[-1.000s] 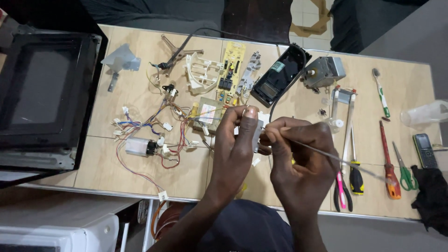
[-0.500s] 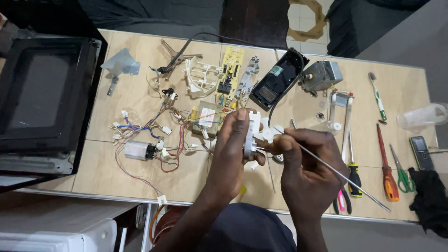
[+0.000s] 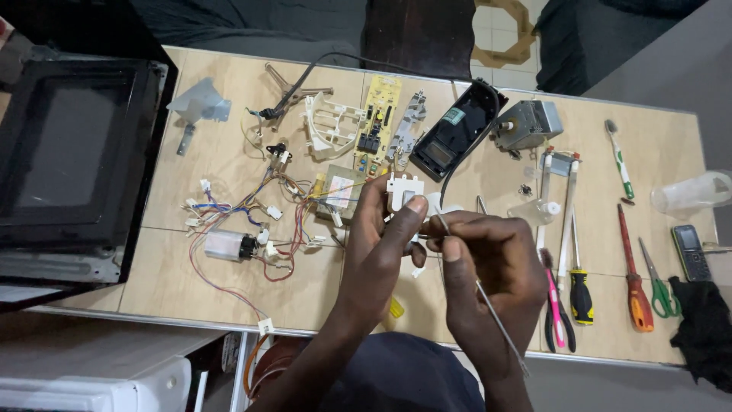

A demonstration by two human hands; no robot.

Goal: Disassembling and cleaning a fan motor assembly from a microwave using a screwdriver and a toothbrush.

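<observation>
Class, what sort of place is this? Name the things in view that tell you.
Probably a small electronics repair bench. A circuit board and loose wiring lie on the wooden table, screwdrivers sit to one side, and the left hand holds a small white part.

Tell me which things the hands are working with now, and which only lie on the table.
In use: left hand holding a small white plastic part; right hand holding a thin metal rod.

Lying about: yellow circuit board, red-handled screwdriver, green-handled scissors, toothbrush, dark mobile phone.
</observation>
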